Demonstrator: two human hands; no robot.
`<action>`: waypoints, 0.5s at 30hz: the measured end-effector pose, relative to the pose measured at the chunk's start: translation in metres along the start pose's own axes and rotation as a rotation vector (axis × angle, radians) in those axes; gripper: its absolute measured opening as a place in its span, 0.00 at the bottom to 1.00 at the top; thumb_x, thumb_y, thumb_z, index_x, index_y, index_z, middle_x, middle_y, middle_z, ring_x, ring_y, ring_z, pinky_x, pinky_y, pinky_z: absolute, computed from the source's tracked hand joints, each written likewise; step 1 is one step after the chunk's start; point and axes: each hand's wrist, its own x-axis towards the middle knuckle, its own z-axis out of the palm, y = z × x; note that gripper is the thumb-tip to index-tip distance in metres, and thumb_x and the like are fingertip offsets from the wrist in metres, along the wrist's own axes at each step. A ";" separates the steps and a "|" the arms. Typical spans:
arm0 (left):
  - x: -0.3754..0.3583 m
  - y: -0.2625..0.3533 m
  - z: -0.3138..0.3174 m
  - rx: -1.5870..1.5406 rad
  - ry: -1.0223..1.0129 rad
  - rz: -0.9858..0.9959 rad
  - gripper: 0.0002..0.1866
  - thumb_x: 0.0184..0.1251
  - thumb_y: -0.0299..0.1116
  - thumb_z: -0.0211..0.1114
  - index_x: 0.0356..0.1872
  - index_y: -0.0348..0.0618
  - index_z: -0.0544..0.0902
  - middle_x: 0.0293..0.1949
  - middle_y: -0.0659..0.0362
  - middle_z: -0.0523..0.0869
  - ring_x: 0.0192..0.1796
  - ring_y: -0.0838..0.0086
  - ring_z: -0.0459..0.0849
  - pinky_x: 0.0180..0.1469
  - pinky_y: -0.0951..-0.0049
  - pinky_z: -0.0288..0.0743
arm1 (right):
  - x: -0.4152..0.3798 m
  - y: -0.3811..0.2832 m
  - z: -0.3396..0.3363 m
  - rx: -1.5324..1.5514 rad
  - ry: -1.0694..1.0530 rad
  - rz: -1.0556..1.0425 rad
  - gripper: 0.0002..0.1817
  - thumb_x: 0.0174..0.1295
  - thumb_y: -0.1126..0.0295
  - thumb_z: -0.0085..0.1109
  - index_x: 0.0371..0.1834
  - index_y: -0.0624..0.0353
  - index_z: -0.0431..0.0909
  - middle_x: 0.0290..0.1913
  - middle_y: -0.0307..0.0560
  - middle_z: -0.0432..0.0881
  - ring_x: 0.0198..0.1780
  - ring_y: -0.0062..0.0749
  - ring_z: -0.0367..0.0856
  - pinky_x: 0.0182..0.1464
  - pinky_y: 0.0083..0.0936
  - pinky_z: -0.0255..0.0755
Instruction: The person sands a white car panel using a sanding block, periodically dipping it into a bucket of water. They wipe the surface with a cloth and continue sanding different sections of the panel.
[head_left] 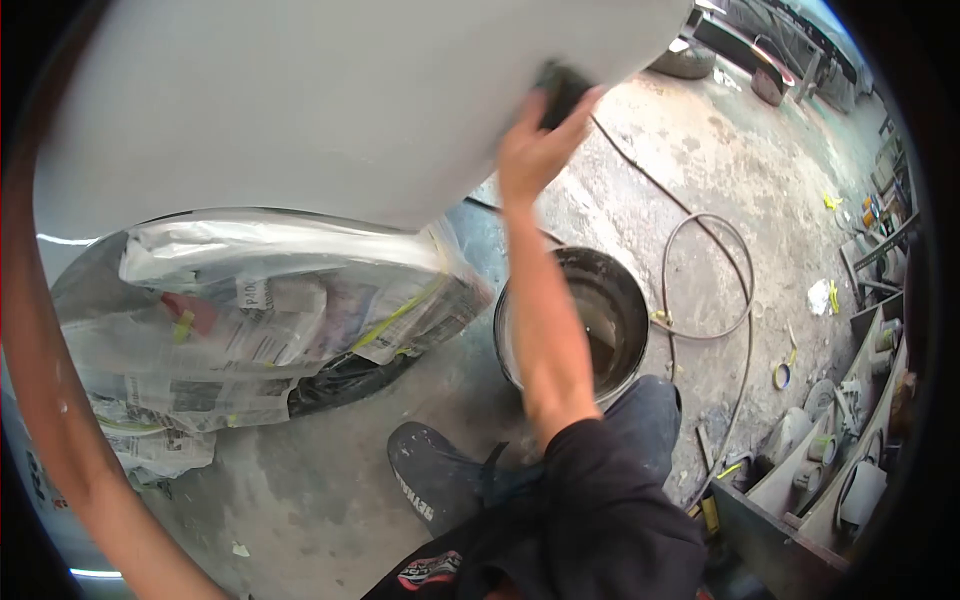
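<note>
A large curved panel (330, 100) fills the upper left of the view. The right hand (535, 150) reaches up to the panel's lower right edge, pressing a sanding block (562, 88) against it. Below the panel, a wheel wrapped in newspaper (260, 320) sits on the floor (700, 170). To the right of the wrapped wheel, just behind the right forearm, stands a bucket (625, 300) with liquid in it. A hose (735, 290) loops across the floor to the right of the bucket. Further right, shelves (850, 460) hold cans. A shoe (430, 475) rests on the floor below the bucket. The left arm (70, 440) runs along the left edge.
</note>
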 end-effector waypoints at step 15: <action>0.001 -0.013 -0.013 0.016 -0.020 -0.002 0.20 0.67 0.28 0.71 0.60 0.40 0.86 0.57 0.51 0.88 0.59 0.62 0.86 0.67 0.62 0.80 | -0.043 -0.054 0.016 -0.104 -0.028 -0.546 0.41 0.69 0.70 0.69 0.82 0.63 0.60 0.55 0.65 0.78 0.52 0.55 0.79 0.54 0.46 0.75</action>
